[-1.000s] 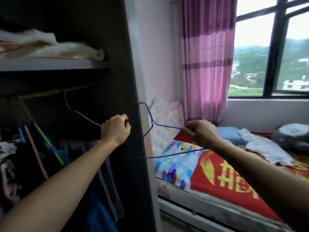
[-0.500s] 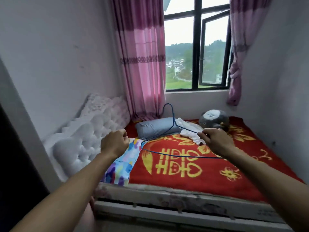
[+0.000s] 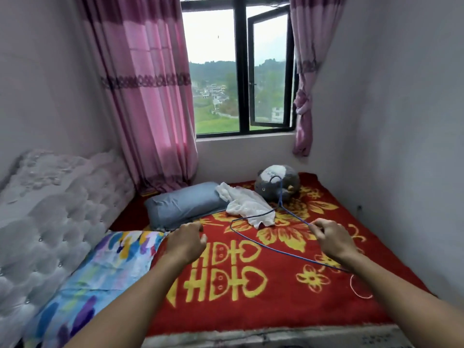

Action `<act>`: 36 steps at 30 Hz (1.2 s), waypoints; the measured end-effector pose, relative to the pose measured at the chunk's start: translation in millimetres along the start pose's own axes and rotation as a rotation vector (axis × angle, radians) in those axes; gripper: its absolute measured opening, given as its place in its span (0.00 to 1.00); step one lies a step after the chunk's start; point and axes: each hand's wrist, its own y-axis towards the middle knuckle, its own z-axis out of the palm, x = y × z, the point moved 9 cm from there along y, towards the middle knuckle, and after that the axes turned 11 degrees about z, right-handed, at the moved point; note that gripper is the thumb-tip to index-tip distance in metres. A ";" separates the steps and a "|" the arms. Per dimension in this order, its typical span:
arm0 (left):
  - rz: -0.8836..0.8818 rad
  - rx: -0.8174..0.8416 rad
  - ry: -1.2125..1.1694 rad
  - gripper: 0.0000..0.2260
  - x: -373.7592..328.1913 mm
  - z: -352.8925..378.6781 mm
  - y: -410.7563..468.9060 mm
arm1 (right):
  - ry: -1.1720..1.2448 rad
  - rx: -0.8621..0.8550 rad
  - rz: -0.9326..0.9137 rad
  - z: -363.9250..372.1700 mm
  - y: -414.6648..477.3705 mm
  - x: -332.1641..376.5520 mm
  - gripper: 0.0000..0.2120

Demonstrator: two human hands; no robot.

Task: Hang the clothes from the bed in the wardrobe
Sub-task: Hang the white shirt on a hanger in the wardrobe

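A white garment [image 3: 247,205] lies crumpled on the red and yellow bed cover [image 3: 251,292], between a grey pillow and a plush toy. My right hand [image 3: 331,238] pinches a thin blue wire hanger [image 3: 261,243] by its right shoulder; the hanger hovers over the bed with its hook pointing towards the window, above the garment. My left hand [image 3: 187,241] is loosely curled with nothing in it, left of the hanger and not touching it. The wardrobe is out of view.
A grey pillow [image 3: 183,205] and a colourful pillow [image 3: 100,272] lie by the tufted white headboard [image 3: 50,217] on the left. A grey plush toy [image 3: 277,184] sits near the window wall. Pink curtains [image 3: 150,96] flank the window. A wall stands close on the right.
The view has swung from the wardrobe to the bed. My right hand carried the blue hanger over the bed towards the white garment. My left hand moved forward over the bed's left side.
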 end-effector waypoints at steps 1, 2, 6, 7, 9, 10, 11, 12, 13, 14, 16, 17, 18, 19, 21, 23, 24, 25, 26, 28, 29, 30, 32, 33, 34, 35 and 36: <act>0.009 0.031 -0.014 0.11 -1.4 12.9 19.0 | 0.008 0.000 0.025 6.9 15.3 -4.4 0.11; 0.018 0.061 -0.024 0.12 -3.6 25.9 36.8 | 0.015 0.001 0.056 13.8 30.3 -11.0 0.11; 0.041 0.167 -0.056 0.13 -12.8 82.1 91.5 | 0.021 0.024 0.205 43.7 89.4 -53.6 0.13; 0.038 0.191 -0.065 0.13 -13.7 97.8 102.1 | 0.022 0.027 0.237 52.1 105.3 -65.7 0.13; 0.029 0.248 -0.081 0.12 -14.1 132.3 122.6 | 0.041 0.032 0.299 70.9 138.8 -89.5 0.13; 0.021 0.283 -0.089 0.11 -13.1 151.0 132.3 | 0.043 0.034 0.335 82.8 156.5 -102.4 0.13; 0.010 0.316 -0.096 0.10 -11.7 169.6 142.7 | 0.037 0.036 0.364 95.7 175.0 -114.3 0.14; -0.007 0.351 -0.098 0.10 -9.3 188.3 153.4 | 0.034 0.046 0.388 111.6 195.1 -126.8 0.14; -0.021 0.382 -0.098 0.09 -6.5 207.7 165.5 | 0.036 0.058 0.409 129.5 216.4 -139.1 0.14; -0.029 0.412 -0.092 0.09 -3.8 228.1 178.7 | 0.042 0.076 0.432 149.0 237.1 -151.0 0.14; -0.055 0.465 -0.083 0.10 2.5 271.0 205.1 | 0.042 0.123 0.462 189.8 278.1 -172.2 0.15; -0.080 0.490 -0.091 0.10 6.1 292.0 217.6 | 0.036 0.152 0.468 210.2 296.4 -179.5 0.15; -0.105 0.513 -0.104 0.11 9.6 313.4 229.1 | 0.031 0.185 0.478 230.3 312.7 -186.0 0.14; -0.124 0.535 -0.107 0.11 13.3 334.9 240.0 | 0.022 0.222 0.490 251.5 328.2 -193.4 0.14; -0.158 0.579 -0.089 0.11 22.4 375.5 256.6 | 0.005 0.302 0.514 293.9 352.8 -208.9 0.13; -0.196 0.629 -0.083 0.10 34.6 416.1 266.2 | -0.008 0.375 0.518 334.5 374.2 -224.4 0.15; -0.216 0.656 -0.089 0.10 41.8 437.7 268.3 | -0.019 0.404 0.514 353.5 384.0 -232.0 0.15; -0.236 0.684 -0.091 0.09 49.3 459.1 269.8 | -0.032 0.430 0.514 372.5 393.1 -240.8 0.16; -0.249 0.713 -0.086 0.09 57.2 481.4 271.3 | -0.045 0.450 0.519 391.1 401.1 -251.1 0.16; -0.260 0.762 -0.075 0.10 70.4 523.8 277.6 | -0.083 0.485 0.542 429.0 414.7 -277.8 0.15; -0.263 0.782 -0.063 0.10 76.6 545.2 282.0 | -0.114 0.501 0.561 446.9 419.7 -293.3 0.14; -0.261 0.791 -0.052 0.10 82.1 565.7 286.9 | -0.161 0.516 0.583 461.9 422.9 -307.7 0.14; -0.258 0.793 -0.030 0.12 94.5 607.5 295.0 | -0.303 0.542 0.608 485.2 429.3 -331.8 0.12; -0.255 0.790 -0.018 0.14 101.8 628.8 298.4 | -0.394 0.546 0.596 493.6 435.5 -337.9 0.11; -0.242 0.779 0.005 0.16 109.3 649.8 302.1 | -0.476 0.540 0.576 502.1 445.3 -342.1 0.10; -0.220 0.772 0.035 0.19 115.3 669.2 305.2 | -0.537 0.525 0.542 511.1 458.2 -342.9 0.12; -0.200 0.778 0.063 0.22 121.4 688.7 305.1 | -0.575 0.499 0.499 520.8 474.7 -339.6 0.14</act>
